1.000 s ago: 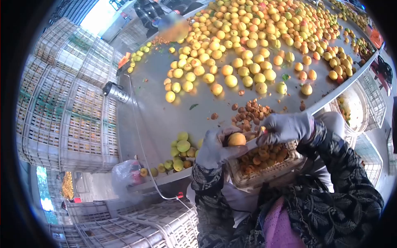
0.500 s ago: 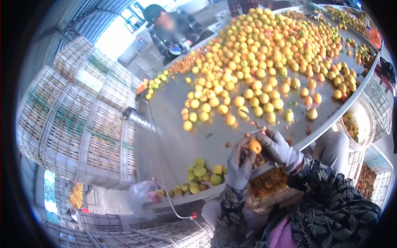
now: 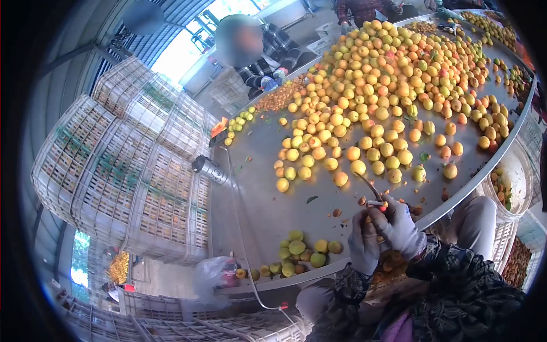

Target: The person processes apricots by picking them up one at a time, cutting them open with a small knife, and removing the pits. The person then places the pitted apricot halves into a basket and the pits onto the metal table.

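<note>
My right hand (image 3: 402, 229), in a pale glove, is closed around a small knife (image 3: 371, 186) with a thin curved blade and some red near its handle. The blade points up and away over the table. Beside it, touching or nearly so, my gloved left hand (image 3: 362, 244) has its fingers pinched together; whatever they hold is hidden. Both hands are above the near edge of the metal table (image 3: 273, 211). Brown pits (image 3: 337, 212) and small scraps lie just beyond them. Below the hands, a crate of orange fruit pieces (image 3: 393, 262) is partly covered by my arms.
A large heap of apricots (image 3: 370, 74) covers the table's far side. Greener fruit (image 3: 296, 247) sits at the near left edge, by a plastic bag (image 3: 213, 275). A metal flask (image 3: 208, 169) and stacked crates (image 3: 119, 176) stand left. Another person (image 3: 270, 57) works across the table.
The orange apricot that was between my hands is no longer visible there. My view has shifted, so the table sits further right and lower. The knife blade now shows more clearly.
</note>
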Action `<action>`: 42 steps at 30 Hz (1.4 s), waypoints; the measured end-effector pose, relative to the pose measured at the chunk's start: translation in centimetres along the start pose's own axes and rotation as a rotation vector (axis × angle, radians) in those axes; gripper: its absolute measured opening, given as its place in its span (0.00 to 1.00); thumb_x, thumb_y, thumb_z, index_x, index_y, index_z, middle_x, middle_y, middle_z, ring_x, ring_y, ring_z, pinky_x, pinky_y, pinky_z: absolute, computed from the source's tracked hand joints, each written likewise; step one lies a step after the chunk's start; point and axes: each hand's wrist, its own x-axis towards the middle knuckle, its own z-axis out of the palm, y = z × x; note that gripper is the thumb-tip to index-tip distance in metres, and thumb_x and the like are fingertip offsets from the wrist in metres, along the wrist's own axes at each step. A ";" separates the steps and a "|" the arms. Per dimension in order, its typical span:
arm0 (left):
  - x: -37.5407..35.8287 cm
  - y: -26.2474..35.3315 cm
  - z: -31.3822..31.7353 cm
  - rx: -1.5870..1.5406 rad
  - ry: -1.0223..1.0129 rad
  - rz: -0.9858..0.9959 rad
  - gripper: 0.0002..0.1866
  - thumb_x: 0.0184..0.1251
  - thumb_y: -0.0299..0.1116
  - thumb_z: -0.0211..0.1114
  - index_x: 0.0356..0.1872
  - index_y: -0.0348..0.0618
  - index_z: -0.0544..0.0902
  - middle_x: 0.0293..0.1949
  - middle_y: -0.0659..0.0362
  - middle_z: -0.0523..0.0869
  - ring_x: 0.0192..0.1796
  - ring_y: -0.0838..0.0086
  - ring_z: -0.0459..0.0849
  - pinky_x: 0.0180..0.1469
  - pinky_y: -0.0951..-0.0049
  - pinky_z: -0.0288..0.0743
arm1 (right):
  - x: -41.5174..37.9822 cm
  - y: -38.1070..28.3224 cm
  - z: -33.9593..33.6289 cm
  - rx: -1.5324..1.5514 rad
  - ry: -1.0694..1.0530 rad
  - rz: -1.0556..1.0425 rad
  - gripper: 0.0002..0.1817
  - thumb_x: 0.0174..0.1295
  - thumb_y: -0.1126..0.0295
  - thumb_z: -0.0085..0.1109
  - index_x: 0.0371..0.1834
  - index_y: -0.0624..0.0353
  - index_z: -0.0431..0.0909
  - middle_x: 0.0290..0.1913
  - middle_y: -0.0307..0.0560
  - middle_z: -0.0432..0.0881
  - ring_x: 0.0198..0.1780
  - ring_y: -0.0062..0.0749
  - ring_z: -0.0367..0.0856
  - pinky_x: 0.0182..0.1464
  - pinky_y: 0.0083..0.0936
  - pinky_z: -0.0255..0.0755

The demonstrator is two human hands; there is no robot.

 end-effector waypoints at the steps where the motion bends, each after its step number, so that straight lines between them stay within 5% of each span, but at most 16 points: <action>1: -0.1 -0.4 0.3 -0.169 0.033 -0.010 0.19 0.78 0.43 0.48 0.55 0.37 0.73 0.46 0.51 0.82 0.47 0.67 0.82 0.50 0.69 0.75 | 0.0 -0.1 -0.1 0.004 0.001 -0.001 0.16 0.64 0.63 0.58 0.43 0.67 0.76 0.32 0.45 0.82 0.36 0.21 0.77 0.40 0.24 0.72; 7: -0.9 -5.6 0.1 -0.279 -0.119 -0.320 0.19 0.77 0.46 0.47 0.47 0.40 0.76 0.35 0.60 0.79 0.32 0.78 0.77 0.35 0.78 0.71 | 1.4 2.1 -1.2 -0.465 -0.100 -0.357 0.14 0.58 0.64 0.63 0.37 0.65 0.75 0.25 0.49 0.78 0.29 0.22 0.77 0.34 0.26 0.72; 10: -0.1 -3.2 -0.6 -0.974 -0.103 -0.748 0.22 0.77 0.52 0.45 0.37 0.44 0.76 0.20 0.63 0.75 0.18 0.79 0.71 0.24 0.78 0.67 | 2.1 2.7 -1.1 0.178 -0.160 0.061 0.09 0.58 0.69 0.62 0.39 0.61 0.78 0.28 0.44 0.81 0.30 0.30 0.80 0.35 0.25 0.73; 11: 0.4 0.3 0.2 -0.459 -0.030 -0.415 0.25 0.75 0.57 0.43 0.37 0.47 0.77 0.15 0.64 0.71 0.12 0.80 0.63 0.17 0.80 0.56 | 3.0 4.0 -0.6 0.370 -0.094 0.150 0.14 0.61 0.63 0.59 0.42 0.63 0.78 0.28 0.42 0.81 0.28 0.26 0.79 0.33 0.23 0.73; 12: 0.2 -3.3 -0.6 -1.109 -0.308 -0.620 0.27 0.76 0.58 0.40 0.38 0.46 0.77 0.16 0.64 0.74 0.13 0.80 0.63 0.17 0.81 0.56 | 3.5 5.3 -0.7 0.558 -0.016 0.249 0.19 0.65 0.58 0.56 0.46 0.64 0.78 0.29 0.40 0.80 0.26 0.22 0.78 0.31 0.21 0.73; 14: 0.0 -1.9 0.4 -0.862 -0.022 -0.608 0.29 0.77 0.58 0.37 0.45 0.42 0.76 0.24 0.58 0.79 0.18 0.78 0.70 0.23 0.80 0.64 | 2.8 5.5 -2.6 0.395 -0.166 0.077 0.21 0.67 0.53 0.52 0.44 0.62 0.78 0.24 0.39 0.79 0.20 0.20 0.75 0.25 0.17 0.69; 15: 0.7 -2.1 -0.7 -1.142 -0.163 -0.857 0.27 0.78 0.55 0.39 0.46 0.40 0.75 0.31 0.56 0.81 0.25 0.77 0.75 0.26 0.79 0.68 | 2.7 6.4 -2.6 0.238 -0.107 -0.169 0.21 0.68 0.53 0.50 0.44 0.62 0.77 0.22 0.39 0.78 0.18 0.20 0.73 0.24 0.17 0.69; 16: 0.7 -0.3 -0.5 -1.066 -0.201 -0.699 0.25 0.78 0.52 0.41 0.48 0.39 0.74 0.34 0.55 0.82 0.31 0.75 0.79 0.28 0.77 0.70 | 2.9 6.6 -2.4 0.074 -0.058 -0.424 0.21 0.69 0.53 0.47 0.45 0.62 0.77 0.20 0.38 0.76 0.16 0.19 0.72 0.22 0.17 0.68; 18: -0.1 -0.8 -1.1 -0.857 -0.296 -0.596 0.17 0.76 0.41 0.50 0.47 0.37 0.77 0.44 0.51 0.80 0.47 0.68 0.79 0.52 0.69 0.75 | 2.1 4.5 -3.7 0.214 -0.084 -0.021 0.20 0.70 0.54 0.47 0.46 0.63 0.75 0.21 0.39 0.77 0.17 0.20 0.73 0.23 0.17 0.69; 19: -0.4 -0.8 -1.1 -0.861 -0.306 -0.614 0.17 0.76 0.41 0.50 0.47 0.37 0.77 0.44 0.51 0.80 0.47 0.68 0.79 0.52 0.69 0.75 | 1.7 3.6 -4.3 0.370 -0.123 0.344 0.19 0.70 0.55 0.48 0.47 0.63 0.74 0.23 0.40 0.78 0.18 0.22 0.75 0.23 0.17 0.70; 22: -0.8 -0.2 -0.3 -0.438 -0.505 -0.327 0.10 0.72 0.32 0.55 0.43 0.37 0.80 0.43 0.55 0.81 0.44 0.74 0.80 0.48 0.74 0.75 | 1.0 5.6 -5.5 0.053 -0.201 -0.191 0.20 0.69 0.56 0.50 0.48 0.64 0.73 0.29 0.43 0.81 0.22 0.22 0.78 0.25 0.16 0.72; 23: -1.2 0.1 0.3 -0.305 -0.479 -0.273 0.08 0.69 0.31 0.59 0.42 0.37 0.81 0.42 0.58 0.82 0.44 0.77 0.80 0.48 0.75 0.75 | 0.3 5.6 -6.3 0.323 -0.234 0.265 0.22 0.67 0.54 0.53 0.48 0.65 0.73 0.33 0.44 0.81 0.24 0.22 0.79 0.26 0.16 0.73; 28: -1.7 1.0 1.0 0.048 -0.370 -0.341 0.12 0.63 0.29 0.68 0.45 0.38 0.81 0.40 0.60 0.84 0.44 0.79 0.81 0.48 0.75 0.76 | -1.1 4.3 -6.4 0.254 -0.262 0.290 0.25 0.68 0.47 0.51 0.47 0.62 0.76 0.42 0.43 0.83 0.36 0.19 0.80 0.36 0.17 0.76; 35: -1.6 -1.3 2.0 -0.155 -0.163 -0.001 0.20 0.61 0.29 0.69 0.53 0.36 0.76 0.44 0.58 0.83 0.45 0.77 0.81 0.47 0.73 0.76 | -0.5 3.6 -4.4 0.209 -0.236 0.073 0.22 0.65 0.61 0.64 0.52 0.67 0.75 0.43 0.40 0.83 0.42 0.19 0.79 0.46 0.21 0.75; 38: -1.5 -1.7 0.8 -0.307 -0.174 -0.289 0.13 0.63 0.27 0.64 0.48 0.36 0.77 0.46 0.57 0.80 0.45 0.75 0.81 0.48 0.72 0.76 | 0.7 3.4 -3.1 0.025 -0.066 0.037 0.19 0.65 0.62 0.64 0.48 0.67 0.76 0.38 0.39 0.84 0.41 0.18 0.80 0.45 0.20 0.76; 42: -0.9 -0.9 0.3 -0.813 -0.096 -0.518 0.08 0.70 0.31 0.52 0.45 0.42 0.75 0.42 0.57 0.78 0.43 0.73 0.82 0.42 0.74 0.76 | 2.8 -1.1 -2.1 0.525 -0.031 0.147 0.14 0.64 0.61 0.64 0.39 0.63 0.80 0.21 0.34 0.77 0.23 0.13 0.73 0.24 0.15 0.66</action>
